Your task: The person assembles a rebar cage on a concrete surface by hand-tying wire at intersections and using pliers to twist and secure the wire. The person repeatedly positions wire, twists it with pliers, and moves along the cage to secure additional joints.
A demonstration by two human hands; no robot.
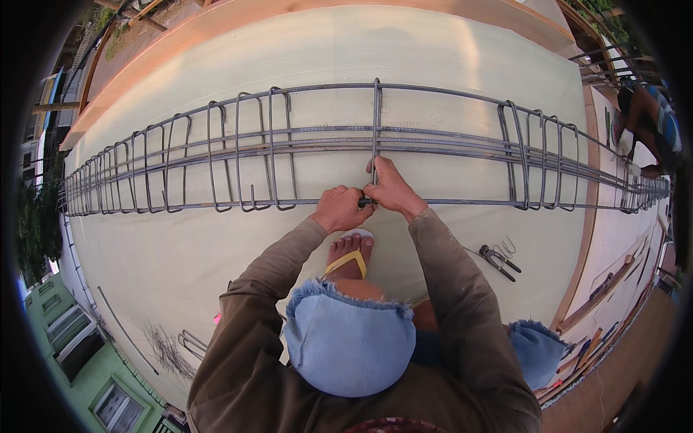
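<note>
Through the head camera, a long cage of ribbed grey steel [323, 149] stretches across a smooth, pale sheet [447, 242] with a soft sheen, its straight bars bowed by the lens. Squarish hoops of thinner rod ring the bars, crowded at the left end and bunched again to the right. A single hoop [376, 119] stands in the wide gap between them, directly in front of the person.

The right hand [392, 186] has its fingers curled around the lower part of that hoop. The left hand [341, 207], just beside it at the near bar, is bent into a fist around a short dark piece [365, 203], too covered for me to tell what it is.

Between the brown cloth sleeves sits a knee in faded, frayed denim [350, 343], and beyond it a bare foot in a yellow-strapped sandal [349, 260]. To the right lie metal pincers [498, 261] with dark handles spread, touching or close to a squiggle of thin wire [508, 248]. At lower left are a wispy tangle of wire [170, 351] and some bent rods [191, 343]. Another person [653, 123] is near the cage's right end.
</note>
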